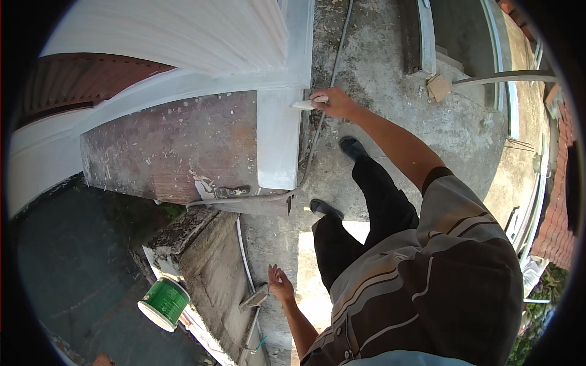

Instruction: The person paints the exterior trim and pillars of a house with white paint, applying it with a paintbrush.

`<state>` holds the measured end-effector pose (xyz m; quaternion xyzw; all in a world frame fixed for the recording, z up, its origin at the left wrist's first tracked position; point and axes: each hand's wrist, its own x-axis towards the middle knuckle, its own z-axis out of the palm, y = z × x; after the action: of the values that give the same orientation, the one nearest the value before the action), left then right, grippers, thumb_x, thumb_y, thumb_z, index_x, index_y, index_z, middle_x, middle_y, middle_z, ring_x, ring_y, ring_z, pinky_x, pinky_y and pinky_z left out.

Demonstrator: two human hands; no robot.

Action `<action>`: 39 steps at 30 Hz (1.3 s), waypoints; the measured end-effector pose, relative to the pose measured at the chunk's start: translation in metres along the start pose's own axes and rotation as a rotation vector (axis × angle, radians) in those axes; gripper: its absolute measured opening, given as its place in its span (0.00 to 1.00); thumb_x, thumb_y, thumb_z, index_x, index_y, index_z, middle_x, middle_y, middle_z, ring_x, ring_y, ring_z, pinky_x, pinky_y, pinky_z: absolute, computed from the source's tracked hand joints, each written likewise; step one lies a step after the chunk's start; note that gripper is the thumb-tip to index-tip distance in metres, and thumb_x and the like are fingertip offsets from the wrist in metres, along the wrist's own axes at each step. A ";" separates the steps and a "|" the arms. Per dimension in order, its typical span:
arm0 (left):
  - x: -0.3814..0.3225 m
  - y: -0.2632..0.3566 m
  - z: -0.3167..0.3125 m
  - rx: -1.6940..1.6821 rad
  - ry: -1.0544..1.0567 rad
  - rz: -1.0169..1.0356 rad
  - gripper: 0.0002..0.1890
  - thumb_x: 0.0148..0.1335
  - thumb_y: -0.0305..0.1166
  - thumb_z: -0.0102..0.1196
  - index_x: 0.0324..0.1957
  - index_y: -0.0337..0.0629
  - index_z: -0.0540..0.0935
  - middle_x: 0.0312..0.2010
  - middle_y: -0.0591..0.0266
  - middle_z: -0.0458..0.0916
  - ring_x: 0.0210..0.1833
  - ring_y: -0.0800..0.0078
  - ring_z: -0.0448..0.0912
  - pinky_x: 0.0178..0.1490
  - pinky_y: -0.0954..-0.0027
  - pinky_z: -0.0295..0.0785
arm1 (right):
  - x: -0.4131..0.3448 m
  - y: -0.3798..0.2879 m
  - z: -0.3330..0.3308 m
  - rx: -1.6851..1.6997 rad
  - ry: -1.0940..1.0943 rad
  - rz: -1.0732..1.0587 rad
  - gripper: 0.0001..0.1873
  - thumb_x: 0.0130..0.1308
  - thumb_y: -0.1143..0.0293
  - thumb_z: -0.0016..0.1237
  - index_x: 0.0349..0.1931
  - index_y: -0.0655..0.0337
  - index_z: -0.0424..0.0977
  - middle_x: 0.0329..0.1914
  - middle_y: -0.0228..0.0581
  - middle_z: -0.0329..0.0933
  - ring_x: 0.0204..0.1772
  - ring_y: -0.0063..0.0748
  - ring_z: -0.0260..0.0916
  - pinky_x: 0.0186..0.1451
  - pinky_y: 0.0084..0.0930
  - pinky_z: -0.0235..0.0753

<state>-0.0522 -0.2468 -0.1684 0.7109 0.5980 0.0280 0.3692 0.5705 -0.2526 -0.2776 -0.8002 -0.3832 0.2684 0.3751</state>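
My right hand (336, 103) grips a pale paintbrush (302, 105). Its tip lies at the side edge of a white-painted post (278, 142), close under a white ledge (192, 82). Whether the bristles press on the post I cannot tell. Well apart from it, my left hand (280, 286) hangs with nothing in it and its fingers loosely spread. Near those fingers a small flat piece of board (255, 297) leans by a low concrete wall (215, 270). On that wall's top stands a green and white paint bucket (165, 302), which bears writing.
A grey hose or pipe (336, 59) runs along the concrete floor (389, 50) past the post. A worn brush-like tool (232, 191) lies on the stained reddish slab (183, 142). Behind the low wall the dark ground (78, 270) drops away. A brown tile piece (438, 88) rests near a doorway.
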 end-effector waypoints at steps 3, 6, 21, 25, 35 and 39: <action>-0.025 0.035 0.021 -0.058 -0.008 -0.062 0.25 0.70 0.25 0.52 0.67 0.27 0.67 0.53 0.42 0.82 0.48 0.60 0.84 0.53 0.65 0.80 | 0.073 0.047 -0.068 0.250 0.092 0.130 0.13 0.62 0.62 0.61 0.44 0.56 0.83 0.31 0.51 0.83 0.32 0.45 0.82 0.40 0.39 0.79; -0.040 0.072 0.048 -0.054 -0.009 -0.117 0.25 0.69 0.24 0.51 0.67 0.26 0.67 0.53 0.41 0.82 0.49 0.60 0.84 0.54 0.63 0.79 | 0.121 0.082 -0.130 -0.086 0.335 0.055 0.14 0.62 0.61 0.60 0.45 0.58 0.83 0.32 0.50 0.84 0.33 0.48 0.82 0.40 0.38 0.82; -0.034 0.148 0.091 -0.001 -0.023 0.000 0.22 0.70 0.23 0.50 0.64 0.27 0.71 0.51 0.41 0.84 0.45 0.60 0.86 0.51 0.64 0.81 | -0.066 -0.029 0.067 -0.187 -0.139 -0.391 0.16 0.62 0.69 0.59 0.47 0.68 0.74 0.43 0.49 0.77 0.48 0.47 0.78 0.46 0.38 0.82; -0.054 0.132 0.078 -0.002 -0.022 -0.078 0.22 0.70 0.22 0.51 0.64 0.27 0.71 0.51 0.40 0.84 0.46 0.61 0.86 0.51 0.63 0.81 | -0.023 -0.020 0.049 0.204 0.061 -0.268 0.12 0.63 0.68 0.60 0.43 0.64 0.80 0.36 0.48 0.82 0.36 0.46 0.81 0.38 0.37 0.79; -0.094 0.088 0.083 -0.034 -0.021 -0.102 0.22 0.70 0.23 0.51 0.64 0.28 0.71 0.49 0.41 0.85 0.45 0.61 0.86 0.50 0.64 0.80 | 0.105 0.076 -0.109 0.145 0.452 0.138 0.13 0.61 0.67 0.63 0.43 0.65 0.82 0.35 0.48 0.85 0.36 0.39 0.85 0.41 0.34 0.85; -0.097 0.086 0.093 -0.069 -0.038 -0.100 0.22 0.70 0.23 0.51 0.65 0.30 0.70 0.48 0.42 0.85 0.45 0.59 0.86 0.49 0.64 0.81 | 0.082 0.061 -0.073 -0.218 0.563 -0.395 0.12 0.62 0.70 0.60 0.44 0.63 0.81 0.38 0.46 0.82 0.40 0.50 0.81 0.43 0.40 0.83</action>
<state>0.0364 -0.3784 -0.1486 0.6675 0.6243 0.0165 0.4056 0.6938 -0.2403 -0.2967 -0.7888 -0.4384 -0.0825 0.4228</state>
